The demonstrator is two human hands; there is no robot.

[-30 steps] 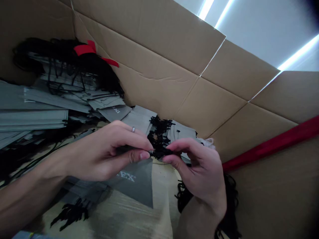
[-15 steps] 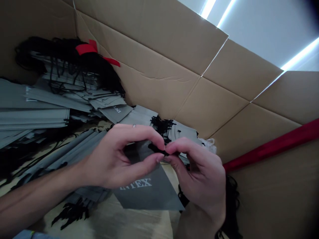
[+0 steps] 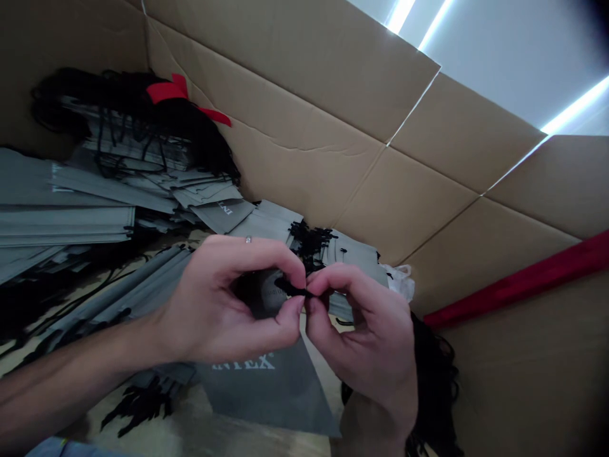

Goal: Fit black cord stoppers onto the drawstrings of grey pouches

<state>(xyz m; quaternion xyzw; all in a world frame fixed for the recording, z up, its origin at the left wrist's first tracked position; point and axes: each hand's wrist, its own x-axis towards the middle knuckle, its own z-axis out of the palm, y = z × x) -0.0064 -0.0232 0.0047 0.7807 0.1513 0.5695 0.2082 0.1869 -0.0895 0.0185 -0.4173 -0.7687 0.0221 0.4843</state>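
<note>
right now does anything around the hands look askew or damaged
Two mild things: the cardboard wall has a wavy crease, unlike its straight folds, and the grey pieces at the back left fan out unevenly. The INTEX piece below the hands shows no clear damage, though the left hand hides part of it.

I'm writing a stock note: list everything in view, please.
Printed piece: one, grey, below the hands
Black strand: seemingly one, black, between the hands
Stacked pieces: many, grey, left to centre
Black cords: many, black, left, centre and right
Red strip: two patches, red, upper left
Band: one, dark red, right
Plastic: one, whitish, right of centre
Cardboard: several panels, brown, behind and right
Surface: one, tan, underneath
Small item: one, bluish, lower left
Pale background: one, white, upper right
Left hand: one, bare, ringed, centre
Right hand: one, bare, centre right
</note>
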